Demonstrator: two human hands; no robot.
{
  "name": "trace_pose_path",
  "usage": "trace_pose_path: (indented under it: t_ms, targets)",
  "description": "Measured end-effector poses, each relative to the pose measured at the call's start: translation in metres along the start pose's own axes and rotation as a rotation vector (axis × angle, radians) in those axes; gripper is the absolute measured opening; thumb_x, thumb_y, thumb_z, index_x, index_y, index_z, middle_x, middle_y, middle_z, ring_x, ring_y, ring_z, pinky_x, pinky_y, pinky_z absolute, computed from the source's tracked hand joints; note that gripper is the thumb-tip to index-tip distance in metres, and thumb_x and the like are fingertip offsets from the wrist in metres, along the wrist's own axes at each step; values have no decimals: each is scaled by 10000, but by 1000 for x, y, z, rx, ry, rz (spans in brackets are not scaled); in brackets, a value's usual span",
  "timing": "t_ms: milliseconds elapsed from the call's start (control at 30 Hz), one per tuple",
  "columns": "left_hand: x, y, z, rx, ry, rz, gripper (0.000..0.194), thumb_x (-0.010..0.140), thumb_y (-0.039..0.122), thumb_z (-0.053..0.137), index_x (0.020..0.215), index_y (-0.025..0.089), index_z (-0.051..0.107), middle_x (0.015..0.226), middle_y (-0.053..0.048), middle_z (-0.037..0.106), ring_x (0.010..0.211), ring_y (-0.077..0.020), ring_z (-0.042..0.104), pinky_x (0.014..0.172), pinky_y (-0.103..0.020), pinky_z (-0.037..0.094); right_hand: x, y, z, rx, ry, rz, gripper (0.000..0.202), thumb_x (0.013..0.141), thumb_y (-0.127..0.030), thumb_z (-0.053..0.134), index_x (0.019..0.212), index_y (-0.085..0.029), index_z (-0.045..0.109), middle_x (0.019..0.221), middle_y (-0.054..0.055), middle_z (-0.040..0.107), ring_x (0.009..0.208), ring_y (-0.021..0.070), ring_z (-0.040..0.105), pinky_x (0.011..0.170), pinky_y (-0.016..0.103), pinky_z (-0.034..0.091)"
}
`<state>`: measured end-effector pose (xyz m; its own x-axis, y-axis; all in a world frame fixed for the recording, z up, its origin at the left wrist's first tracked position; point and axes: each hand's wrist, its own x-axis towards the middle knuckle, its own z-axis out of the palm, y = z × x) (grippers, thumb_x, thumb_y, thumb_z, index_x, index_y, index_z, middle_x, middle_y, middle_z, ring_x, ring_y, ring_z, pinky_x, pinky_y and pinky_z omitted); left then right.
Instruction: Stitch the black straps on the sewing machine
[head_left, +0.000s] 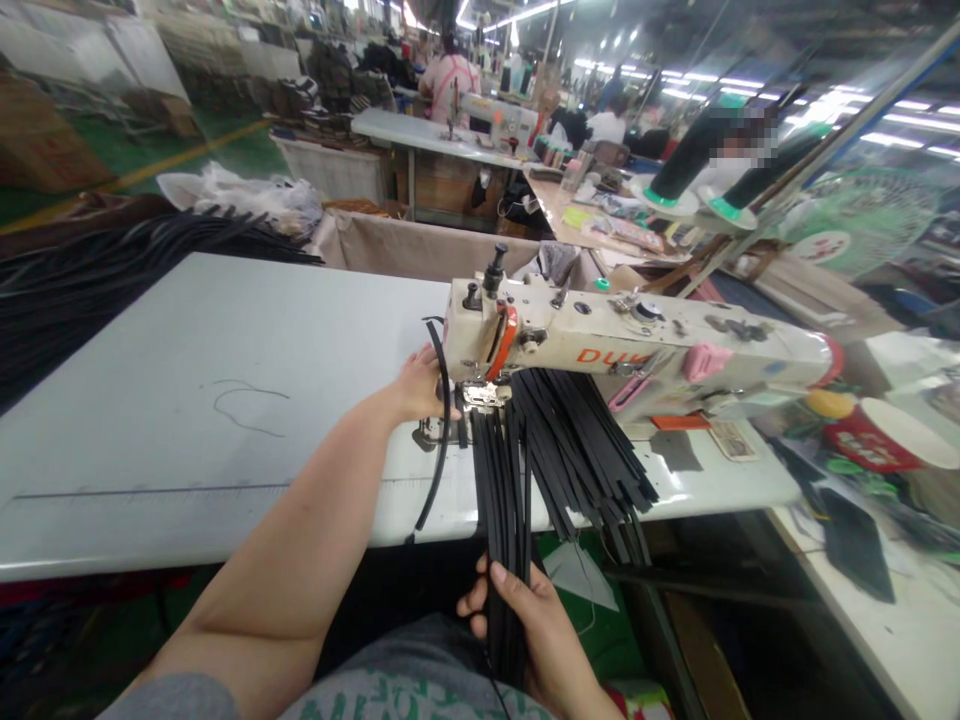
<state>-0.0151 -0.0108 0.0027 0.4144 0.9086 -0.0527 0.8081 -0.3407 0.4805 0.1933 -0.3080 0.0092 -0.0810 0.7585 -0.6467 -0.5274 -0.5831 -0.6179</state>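
My right hand (536,620) is wrapped round a bundle of long, narrow black straps (501,490) in front of the table edge. The straps run up to the presser foot (486,395) of a white sewing machine (555,340). My left hand (420,385) reaches to the left side of the needle area. Its thumb points toward the foot, and its fingers are partly hidden behind a loose curved black strap (445,420) and the machine head. Whether it grips anything is unclear. More black straps (581,455) lie fanned out under the machine arm.
A loose thread (247,390) lies on the white tabletop (150,420). A pile of black straps (112,265) is at the left. Thread cones (686,165) stand behind the machine, and a red and white tub (892,435) is at the right. A person (450,75) works farther back.
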Motion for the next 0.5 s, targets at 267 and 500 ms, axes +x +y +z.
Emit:
trace_pose_path:
  t_ms: [267, 500]
  targets:
    - [-1, -1, -4, -94, 103, 56, 963, 594, 474, 1004, 1479, 229, 711, 1643, -143, 614, 1577, -470, 496, 1348, -619, 399, -1, 1, -1, 25, 1, -8, 593, 716, -505, 1090, 1089, -132, 818, 820, 65, 832, 739, 208, 825, 639, 254, 618]
    - [6, -10, 8, -136, 232, 48, 727, 628, 324, 959, 1326, 218, 786, 1448, -128, 737, 1466, -455, 593, 1318, -647, 432, 0, 4, 2, -71, 49, -66, 577, 719, -576, 1076, 915, -165, 722, 827, 80, 843, 689, 207, 820, 622, 274, 621]
